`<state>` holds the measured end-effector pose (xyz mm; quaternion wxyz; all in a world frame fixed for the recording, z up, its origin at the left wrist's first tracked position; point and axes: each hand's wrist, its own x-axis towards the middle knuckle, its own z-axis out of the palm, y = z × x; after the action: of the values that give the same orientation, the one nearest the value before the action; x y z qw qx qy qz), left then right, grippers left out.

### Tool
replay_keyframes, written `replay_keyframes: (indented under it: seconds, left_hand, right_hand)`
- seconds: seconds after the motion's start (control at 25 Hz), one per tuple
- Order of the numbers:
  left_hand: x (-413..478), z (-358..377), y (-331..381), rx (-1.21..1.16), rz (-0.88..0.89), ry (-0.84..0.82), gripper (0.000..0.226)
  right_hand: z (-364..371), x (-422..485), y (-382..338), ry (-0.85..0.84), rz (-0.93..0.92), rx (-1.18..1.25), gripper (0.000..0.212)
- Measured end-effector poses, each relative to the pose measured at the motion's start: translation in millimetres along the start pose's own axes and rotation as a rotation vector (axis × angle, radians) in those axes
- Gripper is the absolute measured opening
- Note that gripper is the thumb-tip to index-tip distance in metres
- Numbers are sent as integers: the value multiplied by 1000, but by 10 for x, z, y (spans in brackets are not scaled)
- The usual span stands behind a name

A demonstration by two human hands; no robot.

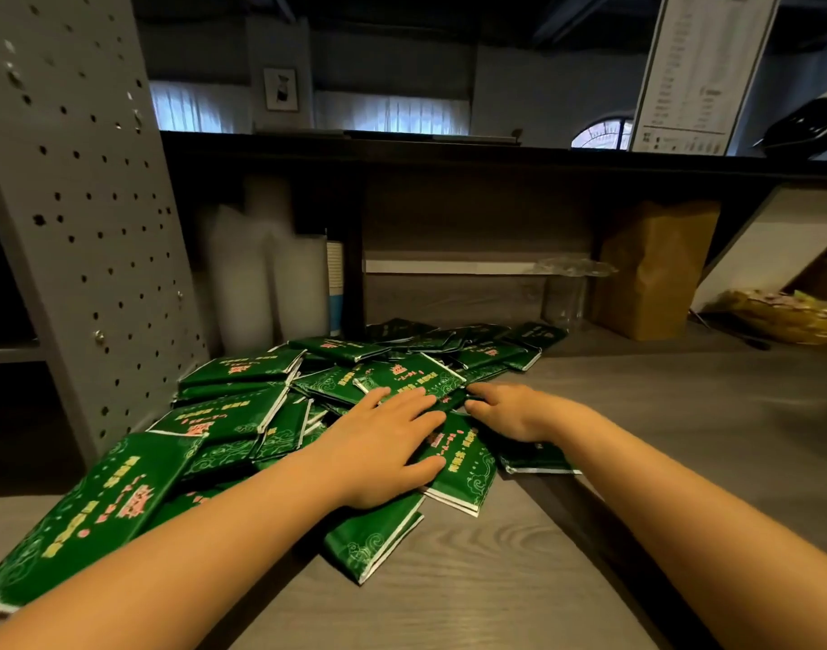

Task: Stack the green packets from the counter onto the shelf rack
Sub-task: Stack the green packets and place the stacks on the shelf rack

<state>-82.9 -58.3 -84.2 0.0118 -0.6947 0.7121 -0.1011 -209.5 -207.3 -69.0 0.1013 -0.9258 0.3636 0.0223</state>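
The flat glossy green packets (233,417), heaped at the grey wood-grain tabletop's (660,438) left side, are judged light, soft and slippery, best pinched by their edges; the left hand (379,450) is laid on them with fingers (414,400) spread, the right hand's (512,410) hold cannot be told.

Flat green packets with pink and yellow print (233,417): lettering blurred, unreadable; lower layers of the heap are covered, so no count is possible. The left hand (383,443) lies over several and hides their faces. The right hand (510,412) has its fingertips at a packet edge; whether the grip closes on it cannot be told. Both forearms are cut by the bottom edge. White printed sheet (697,72): cut by the top edge, text too small. Glossy black object (810,126): cut by the right edge, unidentifiable. Translucent plastic cup stacks (266,279): blurred.
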Motion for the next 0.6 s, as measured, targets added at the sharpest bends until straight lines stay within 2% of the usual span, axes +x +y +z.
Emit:
replay_keyframes:
  seconds: [0.16,0.36,0.48,0.6]
  left_hand:
    - [54,65,-53,-100,-22,-15,58]
    - [11,76,-68,-105,-29,14,59]
    - [-59,41,-65,-53,-15,77,74]
    - [-109,11,-42,-31,3,155,87]
  right_hand:
    - [-79,75,145,46,-42,76,44]
    - [-207,-90,400,-104,9,100,56]
    - [-271,-142,435,-126,36,63,62]
    - [-273,-180,449,-77,59,103,61]
